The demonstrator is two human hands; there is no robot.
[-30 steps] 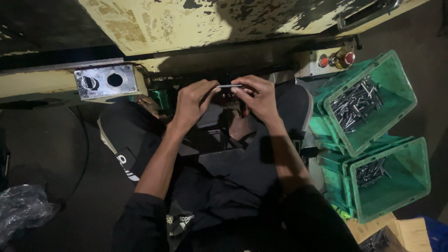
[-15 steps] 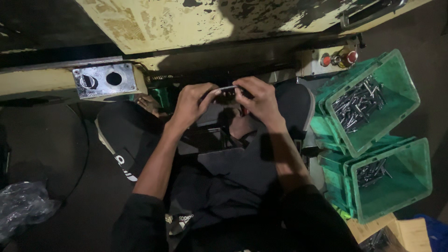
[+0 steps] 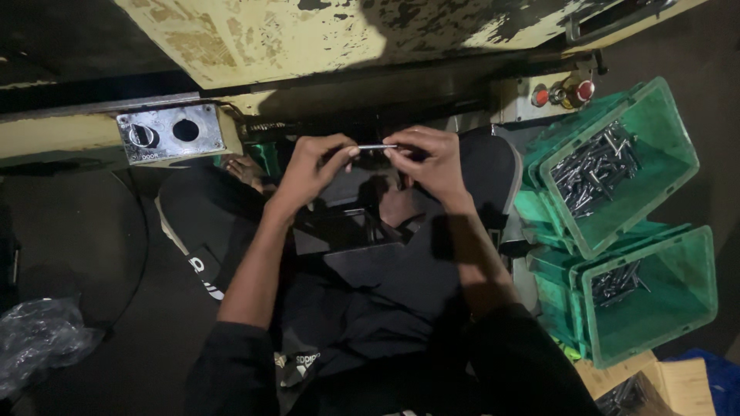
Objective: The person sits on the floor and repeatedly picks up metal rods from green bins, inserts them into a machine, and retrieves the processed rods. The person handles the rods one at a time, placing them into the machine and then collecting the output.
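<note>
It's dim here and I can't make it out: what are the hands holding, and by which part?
A thin metal pin, pinched at its two ends between the left hand and the right hand.

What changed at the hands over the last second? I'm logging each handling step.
Little: both hands shifted slightly, the left hand and right hand still pinching the thin metal rod by its ends. The green bins of metal parts stayed put.

Your left hand (image 3: 312, 169) and right hand (image 3: 432, 160) meet fingertip to fingertip, pinched, forearms converging ahead of you.
</note>
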